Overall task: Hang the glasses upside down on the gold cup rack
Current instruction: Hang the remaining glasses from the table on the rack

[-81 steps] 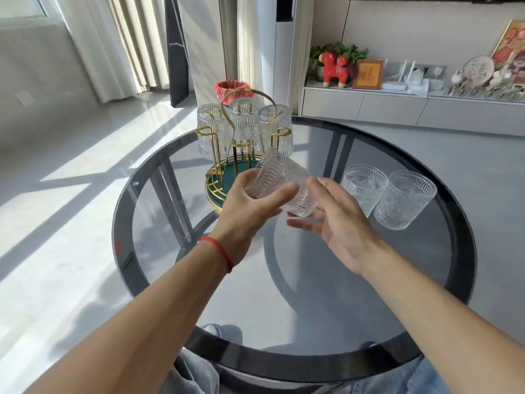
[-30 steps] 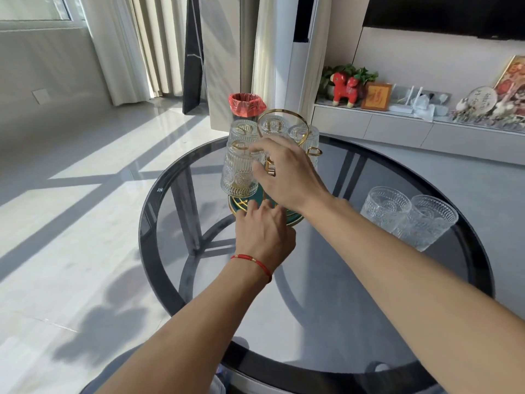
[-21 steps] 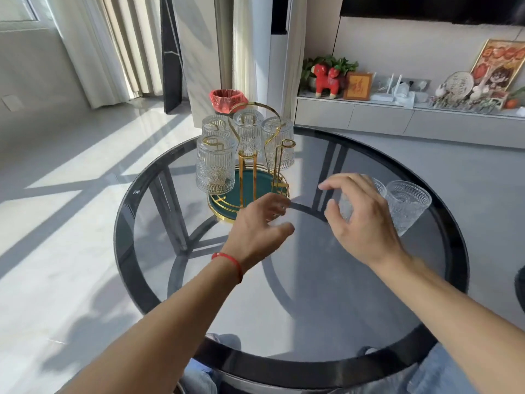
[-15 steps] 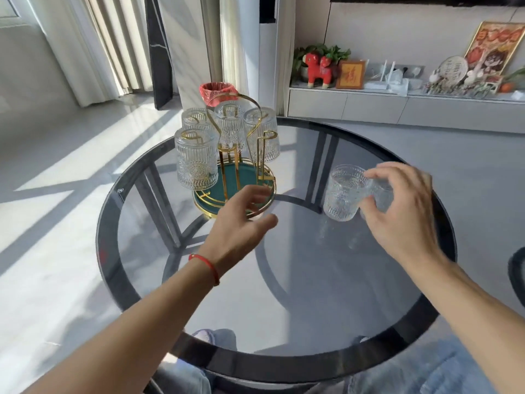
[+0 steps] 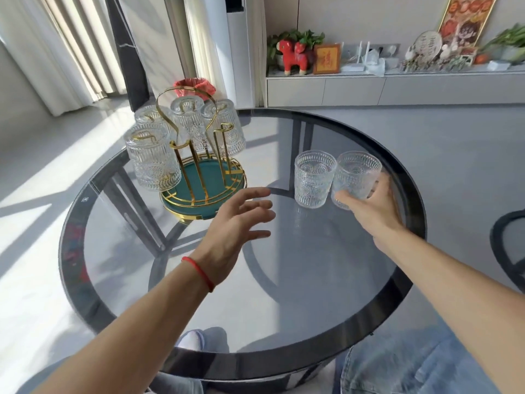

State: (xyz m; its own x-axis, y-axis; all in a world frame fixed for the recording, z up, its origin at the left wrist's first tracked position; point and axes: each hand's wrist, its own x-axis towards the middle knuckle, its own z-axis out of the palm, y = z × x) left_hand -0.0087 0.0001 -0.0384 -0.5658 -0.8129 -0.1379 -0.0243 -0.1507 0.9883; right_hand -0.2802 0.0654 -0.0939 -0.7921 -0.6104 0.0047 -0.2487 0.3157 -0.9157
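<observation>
The gold cup rack [image 5: 199, 155] with its green base stands at the back left of the round glass table [image 5: 284, 280]. Several ribbed glasses hang upside down on it; the nearest one [image 5: 153, 160] is at its front left. Two glasses stand upright at the right: one [image 5: 312, 180] alone, and the right-hand glass [image 5: 356, 174] wrapped by the fingers of my right hand [image 5: 369, 206]. My left hand [image 5: 238, 223] hovers open in front of the rack, touching nothing.
A low cabinet [image 5: 369, 89] along the far wall carries a red horse figure [image 5: 294, 56], frames and plants. A red bin [image 5: 194, 86] sits on the floor behind the rack. A dark chair edge [image 5: 508, 237] shows at the right.
The glass I held is now hanging on the rack's front left. My right hand has moved right and closed around the right-hand upright glass. My left hand has left the rack and spread open.
</observation>
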